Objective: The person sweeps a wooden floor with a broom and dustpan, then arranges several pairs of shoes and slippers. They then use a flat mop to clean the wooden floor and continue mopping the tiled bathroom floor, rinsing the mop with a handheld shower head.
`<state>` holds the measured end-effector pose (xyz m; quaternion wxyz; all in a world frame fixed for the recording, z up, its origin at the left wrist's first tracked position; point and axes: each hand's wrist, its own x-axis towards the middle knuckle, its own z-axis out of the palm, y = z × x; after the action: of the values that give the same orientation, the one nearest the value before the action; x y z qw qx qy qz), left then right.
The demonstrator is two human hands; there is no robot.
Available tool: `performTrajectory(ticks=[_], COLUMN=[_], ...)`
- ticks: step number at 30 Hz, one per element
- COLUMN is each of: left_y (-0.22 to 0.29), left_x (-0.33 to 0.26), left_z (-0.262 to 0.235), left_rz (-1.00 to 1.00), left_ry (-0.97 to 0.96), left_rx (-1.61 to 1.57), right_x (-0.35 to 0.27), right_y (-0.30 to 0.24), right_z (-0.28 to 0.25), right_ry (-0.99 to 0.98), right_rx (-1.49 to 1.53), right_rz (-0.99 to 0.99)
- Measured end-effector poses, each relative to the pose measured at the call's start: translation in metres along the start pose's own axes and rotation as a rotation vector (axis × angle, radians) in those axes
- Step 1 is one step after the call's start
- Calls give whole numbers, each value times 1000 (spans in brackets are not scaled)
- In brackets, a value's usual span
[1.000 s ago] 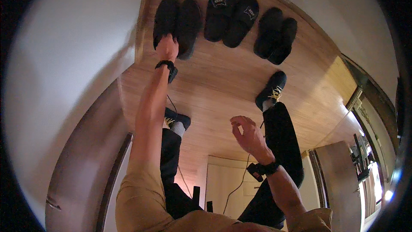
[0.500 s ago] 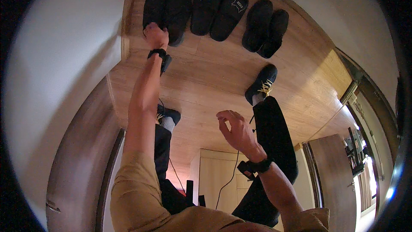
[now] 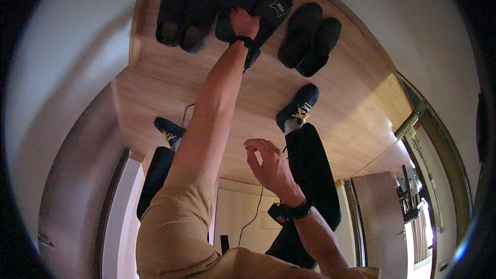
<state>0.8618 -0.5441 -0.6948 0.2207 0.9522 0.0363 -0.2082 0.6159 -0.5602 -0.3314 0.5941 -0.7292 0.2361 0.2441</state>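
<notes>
The left slipper (image 3: 239, 1) of the middle black pair lies on the wood floor (image 3: 356, 98), its long axis running roughly front to back, with the left hand (image 3: 244, 22) against its near part. Its fingertips are hidden, so I cannot tell whether this grip holds it; the right hand (image 3: 271, 169), loosely curled and empty, hangs well apart.

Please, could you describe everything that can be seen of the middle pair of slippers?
The middle slippers are black, with rounded far ends, each bearing a white outlined mark. They look soft, perhaps cloth. They lie side by side on the wood-look floor, between the left pair and the right pair. The left hand is over their near halves and hides part of them; whether it grips either one is unclear.
</notes>
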Motion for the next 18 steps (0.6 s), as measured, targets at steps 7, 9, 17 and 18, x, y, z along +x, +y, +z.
performTrajectory(ticks=[7, 9, 17, 18], left_y=[-12, -18, -20, -15], left_x=[-36, -41, -56, -67], left_z=[19, 23, 23, 19], left_rz=[147, 78, 53, -6], left_ry=[151, 98, 218, 214], left_rx=[-4, 72, 104, -9], right_x=[-2, -2, -5, -5], right_y=[8, 9, 8, 8], right_z=[-13, -15, -22, -21], right_ry=[18, 14, 1, 7], right_rx=[13, 34, 10, 19], right_rz=[7, 13, 6, 3])
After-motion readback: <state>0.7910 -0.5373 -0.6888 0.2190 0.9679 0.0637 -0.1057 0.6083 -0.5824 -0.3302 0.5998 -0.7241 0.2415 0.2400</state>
